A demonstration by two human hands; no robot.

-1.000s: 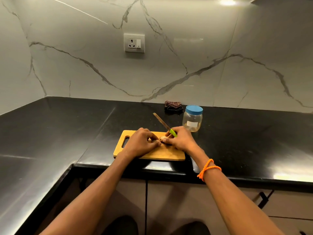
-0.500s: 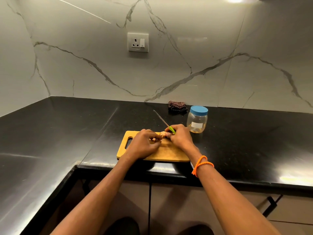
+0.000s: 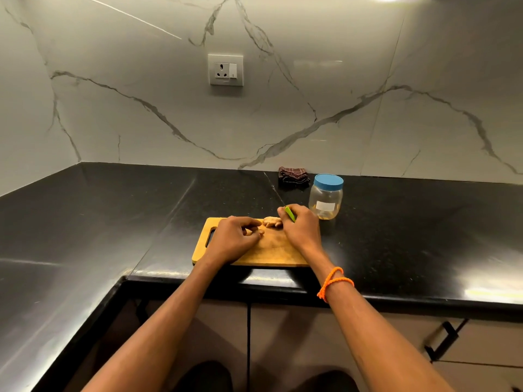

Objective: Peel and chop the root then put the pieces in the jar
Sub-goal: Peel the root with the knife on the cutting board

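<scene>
One wooden board (image 3: 271, 251) rests on black counter (image 3: 113, 222), marble wall (image 3: 283, 108) behind.

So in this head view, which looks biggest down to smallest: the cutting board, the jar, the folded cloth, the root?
1. cutting board
2. jar
3. folded cloth, though it lies farther back, so it may look smaller than it is
4. root, partly hidden by the right hand

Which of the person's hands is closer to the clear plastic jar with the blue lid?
The right hand, gripping the green-handled knife, is just left of the jar. The left hand lies farther left on the wooden cutting board.
</scene>
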